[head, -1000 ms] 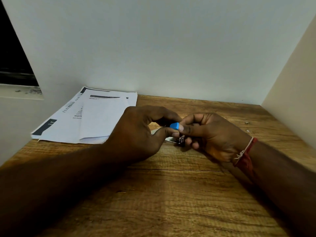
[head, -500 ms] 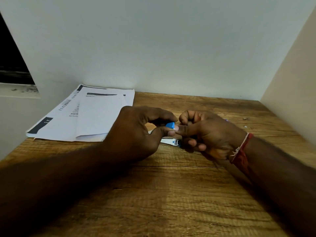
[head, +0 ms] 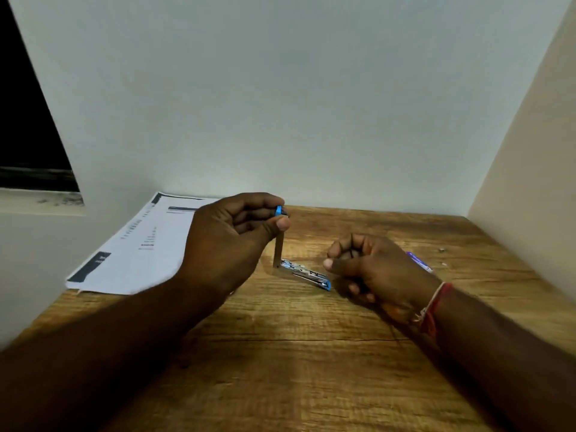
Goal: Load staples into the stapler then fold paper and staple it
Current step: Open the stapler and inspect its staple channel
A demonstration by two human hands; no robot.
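Stapler point(head: 307, 274): one, open.
Your left hand point(head: 230, 241): pinches its raised arm.
Your right hand point(head: 374, 269): curled, 3 o'clock; contents unclear.

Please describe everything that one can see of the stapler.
The stapler is small, bright metal with blue plastic ends. It is swung wide open: the lower part lies flat on the wooden table, its blue end toward the right hand, and the thin upper arm stands nearly upright from the hinge. The left hand pinches the arm's blue tip. Whether staples lie in the open channel, or whether the right hand touches it, cannot be told.
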